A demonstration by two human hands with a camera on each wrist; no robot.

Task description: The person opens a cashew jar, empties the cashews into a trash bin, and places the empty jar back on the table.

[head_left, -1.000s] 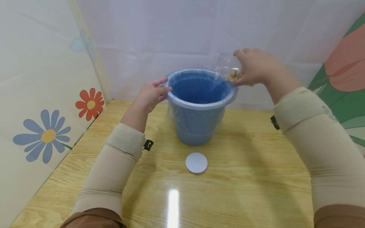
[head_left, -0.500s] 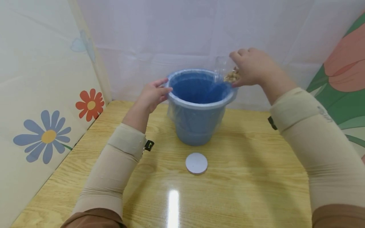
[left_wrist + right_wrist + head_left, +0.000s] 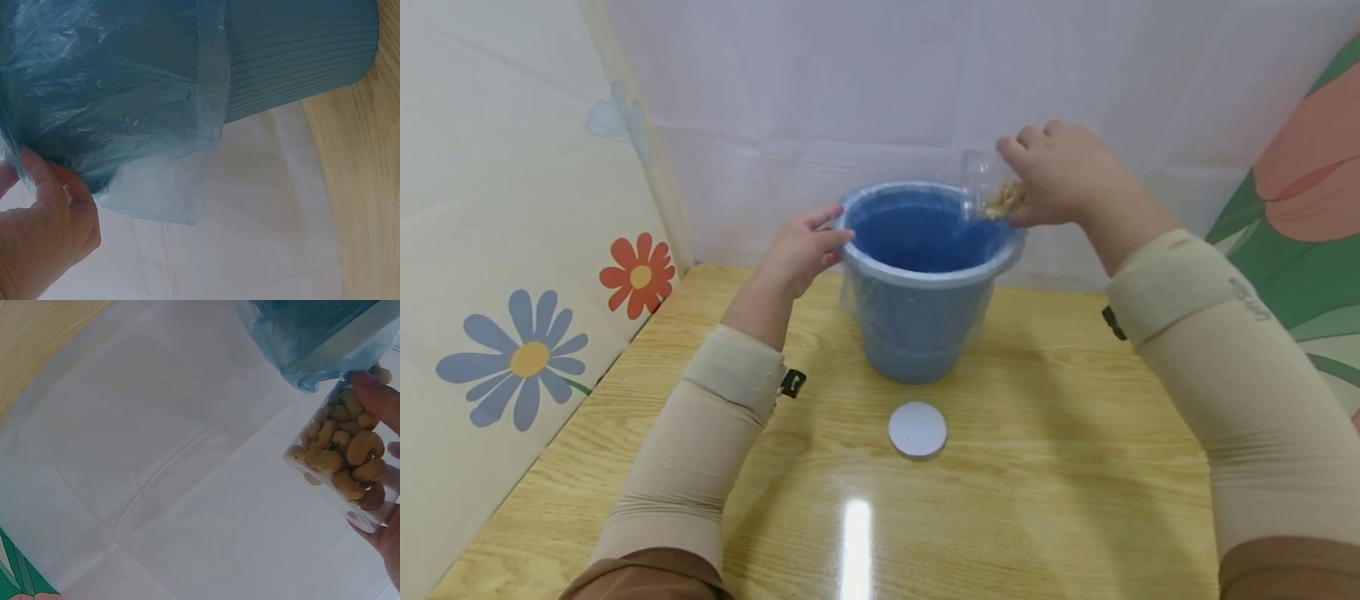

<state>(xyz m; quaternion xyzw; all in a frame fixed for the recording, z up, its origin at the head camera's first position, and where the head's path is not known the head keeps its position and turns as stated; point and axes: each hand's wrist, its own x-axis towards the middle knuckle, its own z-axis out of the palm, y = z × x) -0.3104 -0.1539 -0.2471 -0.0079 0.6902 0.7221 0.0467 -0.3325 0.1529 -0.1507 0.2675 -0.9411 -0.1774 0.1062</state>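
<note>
A blue bucket (image 3: 913,333) stands upright on the table, lined with a thin bluish plastic bag (image 3: 125,106) folded over its rim. With thumb and fingers, my left hand (image 3: 801,250) grips the lined rim on the left side. My right hand (image 3: 1063,179) holds a clear jar (image 3: 976,179) on its side, its mouth over the bucket's right rim. Cashews (image 3: 350,450) lie inside the jar, and the right wrist view shows them behind the clear wall. The bucket's bottom is dark and hard to make out.
In front of the bucket, a white round lid (image 3: 917,430) lies flat on the wooden table (image 3: 1000,517). A white cloth (image 3: 850,83) hangs close behind the bucket. Flower-printed panels (image 3: 527,208) border the left and right sides.
My right hand has moved slightly left with the jar, bringing it further over the rim. Inside it, the cashews have shifted toward the mouth. My left hand and the bucket look still.
</note>
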